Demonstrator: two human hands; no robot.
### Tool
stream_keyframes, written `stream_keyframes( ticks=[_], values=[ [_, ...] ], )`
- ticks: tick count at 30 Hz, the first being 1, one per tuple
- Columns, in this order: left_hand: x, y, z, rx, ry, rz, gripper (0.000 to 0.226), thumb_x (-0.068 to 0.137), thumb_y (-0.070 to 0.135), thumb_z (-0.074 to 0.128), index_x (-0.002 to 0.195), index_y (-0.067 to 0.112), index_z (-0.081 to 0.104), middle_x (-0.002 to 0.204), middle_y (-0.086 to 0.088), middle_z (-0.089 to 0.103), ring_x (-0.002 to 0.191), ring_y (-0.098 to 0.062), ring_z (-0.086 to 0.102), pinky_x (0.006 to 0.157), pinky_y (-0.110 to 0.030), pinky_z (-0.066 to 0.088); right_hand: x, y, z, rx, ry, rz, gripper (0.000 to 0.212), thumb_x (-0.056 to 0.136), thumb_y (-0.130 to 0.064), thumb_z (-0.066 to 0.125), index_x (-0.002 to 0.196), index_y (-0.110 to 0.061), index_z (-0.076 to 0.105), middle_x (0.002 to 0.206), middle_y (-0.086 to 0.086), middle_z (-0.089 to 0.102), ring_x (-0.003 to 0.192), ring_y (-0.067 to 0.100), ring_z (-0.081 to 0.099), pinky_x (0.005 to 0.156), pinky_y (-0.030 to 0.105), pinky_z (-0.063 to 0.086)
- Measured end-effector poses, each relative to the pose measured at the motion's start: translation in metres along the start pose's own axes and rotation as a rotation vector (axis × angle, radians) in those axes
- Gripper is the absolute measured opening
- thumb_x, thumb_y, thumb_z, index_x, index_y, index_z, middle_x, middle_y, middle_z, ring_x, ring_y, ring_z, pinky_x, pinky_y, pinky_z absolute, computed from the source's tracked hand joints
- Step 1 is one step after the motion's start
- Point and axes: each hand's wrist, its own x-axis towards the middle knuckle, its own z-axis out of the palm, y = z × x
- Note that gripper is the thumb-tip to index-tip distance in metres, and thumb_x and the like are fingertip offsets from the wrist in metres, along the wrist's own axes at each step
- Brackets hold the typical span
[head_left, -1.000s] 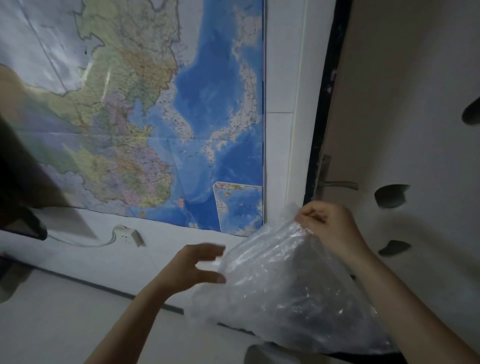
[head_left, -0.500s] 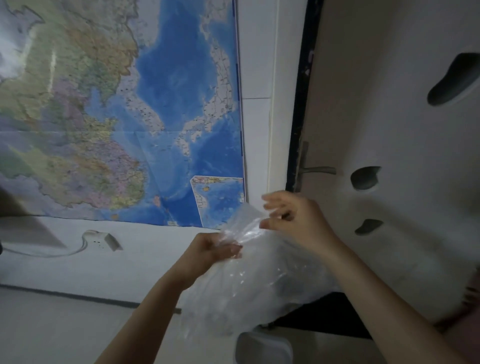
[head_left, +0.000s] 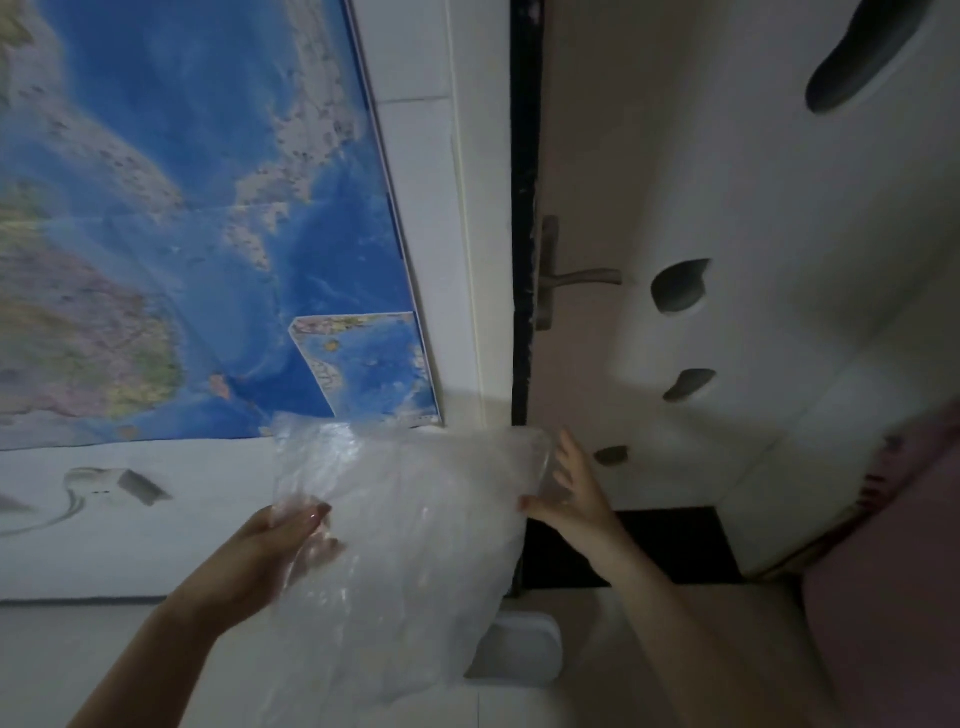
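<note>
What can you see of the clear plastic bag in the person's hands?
The plastic bag is thin, clear and crinkled, and looks empty. It is held up, spread wide before the wall and door. The left hand grips its left edge, fingers showing through the film; the right hand touches its right edge with spread fingers.

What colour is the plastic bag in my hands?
The thin plastic bag is clear and colourless, with whitish crinkles; the head view shows it best.

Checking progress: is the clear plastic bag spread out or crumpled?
Spread out. The plastic bag stretches wide between the left hand, gripping one edge, and the right hand at the other.
</note>
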Motion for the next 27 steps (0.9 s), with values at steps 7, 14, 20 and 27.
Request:
stream_keyframes(
  ticks=[7, 14, 20, 27],
  values=[
    [0.001, -0.039, -0.054, -0.075, 0.176, -0.111, 0.020, 0.076, 0.011, 0.053, 0.073, 0.012, 0.073, 0.070, -0.002, 0.069, 0.069, -0.016, 0.069, 0.072, -0.037, 0.060, 0.030, 0.063, 0.056, 0.108, -0.108, 0.173, 0.090, 0.064, -0.019, 0.083, 0.138, -0.024, 0.032, 0.131, -0.002, 0.054, 0.121, 0.013, 0.050, 0.104, 0.041, 0.043],
    [0.020, -0.110, -0.087, 0.015, 0.330, -0.195, 0.021, 0.078, 0.011, 0.057, 0.071, 0.012, 0.076, 0.063, -0.002, 0.071, 0.056, -0.014, 0.068, 0.054, -0.024, 0.057, 0.016, 0.121, 0.065, 0.089, -0.009, 0.216, 0.061, 0.064, -0.005, 0.081, 0.117, -0.015, 0.054, 0.098, 0.006, 0.068, 0.092, 0.024, 0.067, 0.070, 0.021, 0.057],
    [0.055, -0.202, -0.088, 0.075, 0.399, -0.365, 0.009, 0.084, 0.009, 0.059, 0.084, 0.009, 0.068, 0.074, -0.002, 0.075, 0.070, -0.017, 0.073, 0.071, -0.037, 0.052, 0.011, 0.189, 0.034, 0.006, -0.019, 0.387, 0.048, 0.068, -0.012, 0.080, 0.112, -0.010, 0.061, 0.104, 0.010, 0.069, 0.096, 0.024, 0.067, 0.082, 0.032, 0.056],
    [0.104, -0.318, -0.078, 0.103, 0.480, -0.471, 0.005, 0.081, 0.007, 0.064, 0.082, 0.012, 0.066, 0.076, -0.006, 0.069, 0.060, -0.013, 0.070, 0.068, -0.032, 0.048, 0.030, 0.296, 0.019, -0.094, 0.189, 0.509, 0.040, 0.075, -0.017, 0.074, 0.112, -0.013, 0.060, 0.103, 0.014, 0.068, 0.085, 0.025, 0.068, 0.068, 0.033, 0.056]
  ],
)
